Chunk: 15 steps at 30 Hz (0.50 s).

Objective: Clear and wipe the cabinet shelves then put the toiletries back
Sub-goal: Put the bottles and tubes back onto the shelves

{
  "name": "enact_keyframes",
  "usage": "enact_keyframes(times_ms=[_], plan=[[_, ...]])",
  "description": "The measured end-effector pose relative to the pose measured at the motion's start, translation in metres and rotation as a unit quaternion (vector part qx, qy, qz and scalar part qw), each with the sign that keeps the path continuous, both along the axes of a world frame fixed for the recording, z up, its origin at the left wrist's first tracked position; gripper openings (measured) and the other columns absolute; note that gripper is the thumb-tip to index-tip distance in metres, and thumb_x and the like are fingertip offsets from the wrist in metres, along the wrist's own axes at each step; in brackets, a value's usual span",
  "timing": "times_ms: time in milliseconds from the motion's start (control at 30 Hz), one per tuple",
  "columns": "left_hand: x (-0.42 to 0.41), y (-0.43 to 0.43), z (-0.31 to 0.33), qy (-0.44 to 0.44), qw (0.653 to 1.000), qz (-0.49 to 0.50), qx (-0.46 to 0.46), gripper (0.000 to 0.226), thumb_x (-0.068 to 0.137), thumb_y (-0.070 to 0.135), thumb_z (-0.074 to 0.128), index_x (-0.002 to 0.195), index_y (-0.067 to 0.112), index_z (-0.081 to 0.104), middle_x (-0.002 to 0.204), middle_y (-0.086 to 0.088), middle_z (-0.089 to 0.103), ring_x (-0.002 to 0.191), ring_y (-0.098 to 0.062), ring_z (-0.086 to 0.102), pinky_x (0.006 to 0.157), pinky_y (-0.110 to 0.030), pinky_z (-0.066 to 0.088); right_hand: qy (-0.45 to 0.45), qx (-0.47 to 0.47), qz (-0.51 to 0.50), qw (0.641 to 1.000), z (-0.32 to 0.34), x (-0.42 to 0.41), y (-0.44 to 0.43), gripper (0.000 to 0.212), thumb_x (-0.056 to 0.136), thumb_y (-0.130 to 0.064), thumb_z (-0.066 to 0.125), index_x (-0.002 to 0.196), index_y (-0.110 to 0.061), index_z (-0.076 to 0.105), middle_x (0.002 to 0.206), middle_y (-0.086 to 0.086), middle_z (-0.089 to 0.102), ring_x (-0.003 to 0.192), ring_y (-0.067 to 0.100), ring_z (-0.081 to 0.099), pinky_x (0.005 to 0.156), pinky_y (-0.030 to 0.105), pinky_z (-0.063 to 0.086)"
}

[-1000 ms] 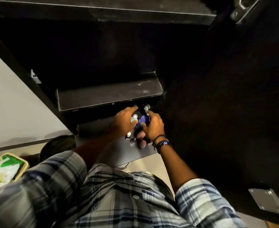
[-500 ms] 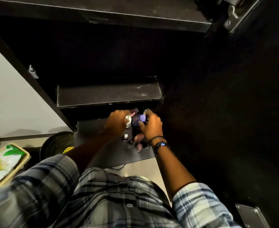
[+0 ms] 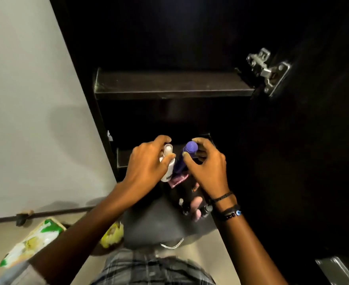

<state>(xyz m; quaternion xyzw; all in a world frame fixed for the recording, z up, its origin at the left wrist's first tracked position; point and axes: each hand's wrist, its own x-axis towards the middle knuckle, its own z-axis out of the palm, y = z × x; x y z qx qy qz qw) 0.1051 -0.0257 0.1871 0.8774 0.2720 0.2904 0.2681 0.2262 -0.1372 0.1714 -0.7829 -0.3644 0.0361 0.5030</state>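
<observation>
We recorded two toiletries in hand. The white bottle (image 3: 168, 170) was slim, with a clear cap and a dark label near its base. The purple bottle (image 3: 187, 156) had a round purple cap and stood just right of the white one; we could not tell whether they touched. A pink packet (image 3: 178, 179) showed directly under both.

The cabinet (image 3: 190, 38) was black and poorly lit. Its shelf (image 3: 169, 89) ran across the upper interior and served as our reference. A metal hinge (image 3: 267, 70) sat at the right end of the shelf, on the open door (image 3: 303, 161). A pale wall (image 3: 25, 99) lay left of the shelf. Below the shelf was a second ledge (image 3: 122, 159), and lower again a grey top (image 3: 155, 223) carrying several small items (image 3: 192, 208), too blurred to identify. Far below and left of the shelf lay a green-and-white pack (image 3: 33, 241) and a yellow bag (image 3: 111, 235).

The left hand (image 3: 146, 163) was clamped on the white bottle, with the thumb across its body and the forefinger arched over the cap. The right hand (image 3: 208, 171), with bands (image 3: 229, 212) at the wrist, curled its thumb and fingers round the purple bottle just under the cap. Both bottles were held below the shelf, in front of the ledge.
</observation>
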Motion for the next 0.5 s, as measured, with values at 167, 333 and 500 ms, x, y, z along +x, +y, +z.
enact_keyframes(times_ms=[167,333,500], plan=[[-0.028,0.010,0.079,-0.100,0.995,0.003,0.011,0.033,0.077,0.030,0.075,0.107,0.025,0.062,0.088,0.013,0.069,0.082,-0.004,0.067,0.076,-0.031,0.058,-0.040,0.097,-0.004,0.994,0.084,-0.025,0.008,0.041,0.074,-0.027,0.078,0.108,-0.024,0.055,0.093,-0.020,0.065,0.088,-0.005,0.064,0.079,0.016,0.054],[-0.047,0.019,0.172,-0.197,0.980,-0.023,0.020,0.028,0.076,0.028,0.077,0.101,0.028,0.064,0.084,0.022,0.064,0.081,0.007,0.062,0.064,-0.002,0.047,-0.026,0.216,0.019,0.976,0.172,-0.039,0.011,0.038,0.073,-0.017,0.080,0.102,-0.019,0.056,0.087,-0.012,0.068,0.080,0.003,0.067,0.065,0.016,0.054],[-0.055,0.027,0.264,-0.250,0.962,-0.056,0.091,0.026,0.073,0.033,0.075,0.097,0.035,0.064,0.082,0.022,0.065,0.079,0.004,0.063,0.064,-0.007,0.051,-0.092,0.289,0.057,0.951,0.262,-0.043,0.017,0.034,0.073,-0.015,0.079,0.101,-0.019,0.060,0.091,-0.012,0.069,0.083,0.003,0.068,0.065,0.013,0.053]])
